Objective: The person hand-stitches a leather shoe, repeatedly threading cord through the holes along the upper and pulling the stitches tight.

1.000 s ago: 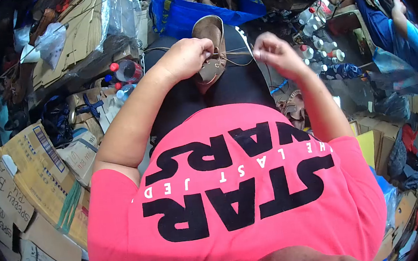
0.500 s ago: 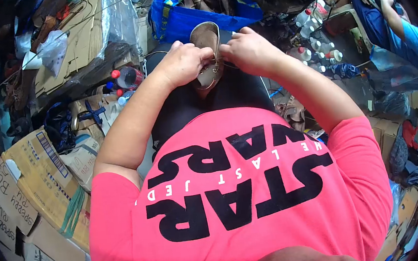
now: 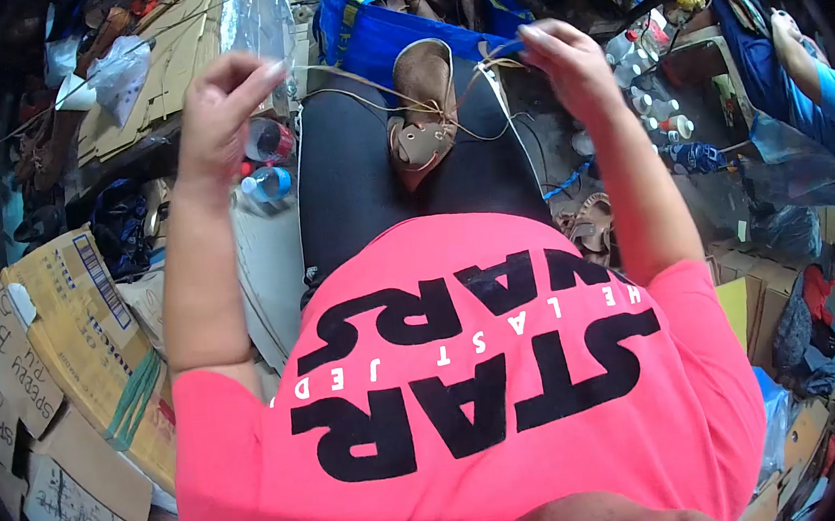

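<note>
A brown shoe (image 3: 423,137) rests between my thighs, with a thin tan lace (image 3: 360,78) running out from it to both sides. My left hand (image 3: 234,107) is raised left of the shoe, its fingers pinched on one end of the lace. On the other side, my right hand (image 3: 564,56) pinches the other end, where the lace makes a small loop beside the fingertips. Neither hand touches the shoe.
A blue bag (image 3: 366,39) with brown shoes inside stands beyond my knees. Plastic bottles (image 3: 267,183) lie at both sides. Marked cardboard (image 3: 82,323) is at the left. Another person's arm (image 3: 801,63) shows at the far right.
My hands have moved apart from the shoe, one to each side, drawing the lace outward. The shoe now shows more fully.
</note>
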`<state>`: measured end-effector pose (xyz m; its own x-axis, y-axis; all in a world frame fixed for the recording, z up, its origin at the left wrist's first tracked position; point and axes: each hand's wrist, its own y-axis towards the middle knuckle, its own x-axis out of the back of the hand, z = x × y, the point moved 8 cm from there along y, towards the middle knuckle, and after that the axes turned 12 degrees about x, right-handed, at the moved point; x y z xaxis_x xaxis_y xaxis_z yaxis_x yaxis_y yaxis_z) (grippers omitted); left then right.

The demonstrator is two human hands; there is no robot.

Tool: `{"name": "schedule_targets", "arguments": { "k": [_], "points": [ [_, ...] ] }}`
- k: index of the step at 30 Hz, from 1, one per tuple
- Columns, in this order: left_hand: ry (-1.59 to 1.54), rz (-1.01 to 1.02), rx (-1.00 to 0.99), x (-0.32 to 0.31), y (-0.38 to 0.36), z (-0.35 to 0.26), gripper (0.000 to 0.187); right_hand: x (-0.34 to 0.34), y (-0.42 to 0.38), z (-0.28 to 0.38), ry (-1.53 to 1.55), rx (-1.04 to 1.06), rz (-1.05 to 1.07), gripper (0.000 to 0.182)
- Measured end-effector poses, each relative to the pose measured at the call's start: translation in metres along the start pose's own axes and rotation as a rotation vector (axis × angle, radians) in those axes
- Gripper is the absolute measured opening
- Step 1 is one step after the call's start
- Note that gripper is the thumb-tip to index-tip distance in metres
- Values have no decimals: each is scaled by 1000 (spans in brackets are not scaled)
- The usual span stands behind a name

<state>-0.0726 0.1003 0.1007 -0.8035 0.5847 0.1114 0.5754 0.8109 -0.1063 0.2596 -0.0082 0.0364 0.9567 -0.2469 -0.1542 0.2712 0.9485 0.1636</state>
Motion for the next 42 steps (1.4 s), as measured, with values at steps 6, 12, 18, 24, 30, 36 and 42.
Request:
{"name": "schedule_targets", "arguments": {
  "k": [6,12,18,24,30,36,42],
  "points": [
    [-547,809,153,-157,-33,-43,25,-122,-25,31,423,-76,366,26],
    [1187,-106,8,13,-42,-12,16,6,-80,4,-931,-39,498,29],
    [1511,-1154,232,348,-185,-138,31,390,-232,22,-1673,-768,-105,41],
    [895,-564,180,81,-64,-32,42,232,-169,-31,-1193,-796,34,51],
    [541,143,140,-99,-12,67,36,9,-91,-43,-666,64,271,33],
    [260,-269,517,43,-42,66,22,58,-87,-36,-983,-2,256,18],
    [877,-566,352,134,-63,78,32,197,-124,-77,-1045,-406,92,39]
  ]
}}
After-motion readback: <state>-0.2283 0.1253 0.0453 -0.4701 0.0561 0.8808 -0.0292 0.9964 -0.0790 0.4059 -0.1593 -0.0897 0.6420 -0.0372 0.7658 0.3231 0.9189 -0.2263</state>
